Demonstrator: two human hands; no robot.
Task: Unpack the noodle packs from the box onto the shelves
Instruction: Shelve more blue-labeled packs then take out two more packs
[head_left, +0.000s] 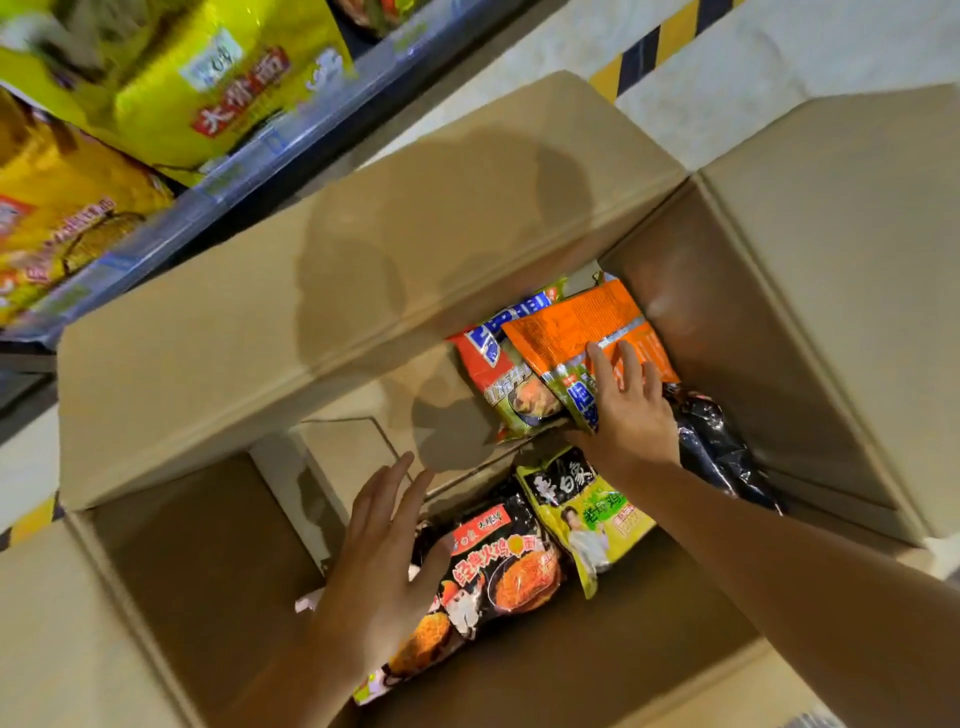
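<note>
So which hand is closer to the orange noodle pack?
The right hand. Its fingers lie on the orange noodle pack at the far end of the box. The left hand hovers open, apart from it, over the black pack.

A pale tiled floor (769, 57) runs beyond the far upper right, crossed by a yellow-and-black striped hazard strip (652, 49), and a short stretch of the same striping (31, 522) shows on the floor at left.
</note>
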